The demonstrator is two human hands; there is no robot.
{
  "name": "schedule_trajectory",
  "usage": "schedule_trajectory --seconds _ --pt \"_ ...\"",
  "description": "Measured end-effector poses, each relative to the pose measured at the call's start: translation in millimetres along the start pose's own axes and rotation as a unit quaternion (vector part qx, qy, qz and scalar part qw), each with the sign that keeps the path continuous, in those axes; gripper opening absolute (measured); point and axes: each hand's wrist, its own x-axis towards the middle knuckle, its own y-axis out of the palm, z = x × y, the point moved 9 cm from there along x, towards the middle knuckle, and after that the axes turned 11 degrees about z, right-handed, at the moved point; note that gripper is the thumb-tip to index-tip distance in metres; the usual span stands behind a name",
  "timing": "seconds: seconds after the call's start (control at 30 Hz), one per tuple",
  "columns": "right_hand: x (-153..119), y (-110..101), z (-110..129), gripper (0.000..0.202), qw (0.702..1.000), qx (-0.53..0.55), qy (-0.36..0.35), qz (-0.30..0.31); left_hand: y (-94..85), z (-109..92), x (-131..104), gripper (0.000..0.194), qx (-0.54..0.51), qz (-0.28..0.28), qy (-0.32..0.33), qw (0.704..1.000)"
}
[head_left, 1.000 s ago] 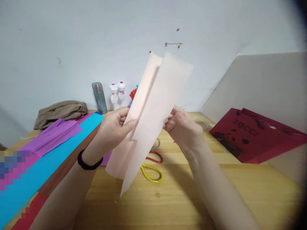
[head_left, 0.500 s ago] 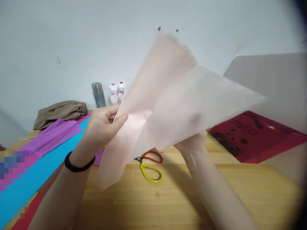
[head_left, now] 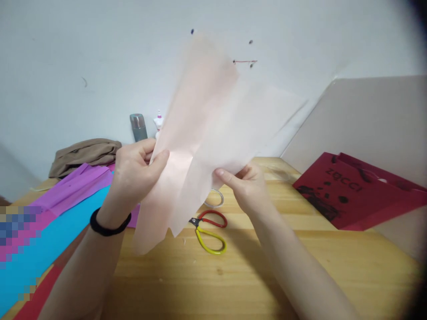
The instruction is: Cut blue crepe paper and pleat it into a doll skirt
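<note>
A thin, pale pink translucent sheet (head_left: pixel 196 111) is held up above the wooden table, folded into two wing-like parts that spread upward. My left hand (head_left: pixel 142 166) pinches its left edge, thumb in front. On the right, my right hand (head_left: pixel 245 182) grips the lower edge of the paler part, with the thumb on the near side. The upper right of the sheet is blurred. Beneath it lie scissors (head_left: pixel 211 252) with one red and one yellow handle loop; their blades are partly hidden. A whitish ring (head_left: pixel 218 198) shows behind them.
Purple (head_left: pixel 76 186) and blue (head_left: pixel 63 226) sheets lie at left, a brown cloth (head_left: pixel 86 153) behind them. A flask (head_left: pixel 138 126) and a small white dress form (head_left: pixel 158 124) stand near the wall. At right is a red bag (head_left: pixel 353 191).
My right hand has shifted left and its thumb now shows in front of the sheet. The paler part has swung left and upward, uncovering the ring. My left hand keeps its hold.
</note>
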Motion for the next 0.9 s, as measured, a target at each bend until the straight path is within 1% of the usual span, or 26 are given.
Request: schedule_trajectory --seconds 0.07,0.13,0.2,0.27,0.33,0.43,0.53,0.6,0.63,0.67,0.73,0.77,0.8,0.83,0.9 --pt "-2.8 2.0 5.6 0.014 1.000 -0.007 -0.015 0.001 1.0 -10.8 -2.7 0.032 0.066 -0.012 0.032 0.997" --pt "-5.4 3.9 10.0 0.014 1.000 -0.013 -0.022 0.006 5.5 -23.8 -7.0 0.031 0.122 -0.023 0.065 0.990" --pt "-7.1 6.5 11.2 0.014 0.999 -0.019 -0.018 0.019 14.4 -37.8 -12.8 0.029 0.166 -0.026 0.098 0.981" --pt "-7.7 9.5 11.5 0.014 0.999 -0.022 -0.016 0.035 28.9 -49.2 -18.7 0.026 0.193 -0.007 0.128 0.973" --pt "-7.7 12.3 11.6 0.013 0.999 -0.017 -0.017 0.046 45.4 -55.1 -24.0 0.025 0.203 0.030 0.146 0.968" --pt "-6.5 17.3 11.0 0.014 0.998 -0.004 -0.010 0.065 60.7 -58.7 -30.5 0.025 0.218 0.057 0.156 0.962" --pt "-5.4 20.2 11.3 0.014 0.996 -0.001 0.000 0.087 66.3 -60.1 -33.1 0.024 0.255 0.071 0.142 0.954" --pt "-5.4 21.3 12.8 0.016 0.994 0.002 0.004 0.107 70.9 -60.2 -33.8 0.017 0.268 0.101 0.125 0.950" --pt "-6.0 22.9 14.4 0.018 0.992 0.007 0.001 0.123 73.4 -60.5 -34.5 0.016 0.270 0.114 0.119 0.948" --pt "-7.1 25.5 16.7 0.021 0.990 0.013 -0.004 0.143 75.7 -61.0 -35.6 0.025 0.272 0.123 0.115 0.947" --pt "-10.6 30.8 24.2 0.028 0.985 0.017 -0.025 0.171 81.3 -63.2 -39.4 0.053 0.280 0.129 0.120 0.944" --pt "-12.4 31.8 28.8 0.030 0.985 0.008 -0.039 0.167 84.3 -64.6 -41.8 0.062 0.287 0.128 0.126 0.941" --pt "-14.1 31.6 32.5 0.031 0.988 -0.011 -0.046 0.150 87.5 -65.7 -44.3 0.068 0.294 0.127 0.134 0.938" --pt "-15.5 29.7 35.7 0.029 0.991 -0.040 -0.048 0.121 90.6 -66.7 -46.7 0.070 0.300 0.128 0.141 0.935" --pt "-18.2 22.2 38.0 0.022 0.994 -0.099 -0.027 0.044 93.9 -69.0 -50.1 0.068 0.299 0.134 0.158 0.931"
